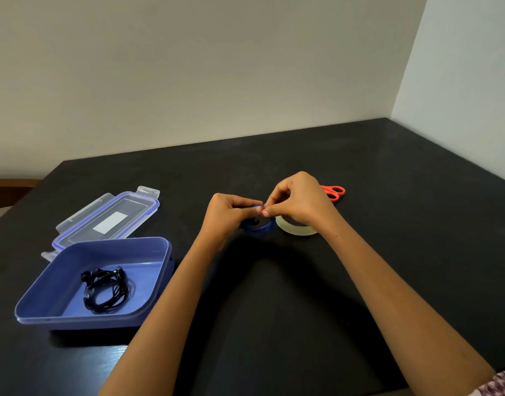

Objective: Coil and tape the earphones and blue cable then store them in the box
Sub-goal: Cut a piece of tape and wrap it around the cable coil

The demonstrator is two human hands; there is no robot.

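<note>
Checker: Cable [259, 228], blue, thin, wound into a small loop. Location?

Keeper: Right of the open blue plastic box [159, 252], well apart from it, low over the black table [388, 195]; contact with the tabletop not clear.

Checker: Hands?

Keeper: Left hand [231, 212] curled round the loop's left side. Right hand [299, 201] pinching at the loop's top, fingertips meeting the left's. Tape strip between them: too small to tell.

Checker: Handling?

Keeper: Judged light, limp and springy; likely to uncoil if released untaped. Best taken across the bundled strands, not by a single turn.

Checker: Orientation?

Keeper: Loop hanging below the pinch, seemingly near upright, opening roughly toward the person. Long axis and plug ends: hidden by fingers.

Checker: Remainder?

Keeper: Black earphones [105, 290], coiled, inside the box. Clear clip-lock lid [108, 215] just behind the box. Clear tape roll [295, 227] and orange-handled scissors [334, 192] farther right of the box, beyond the cable.
</note>
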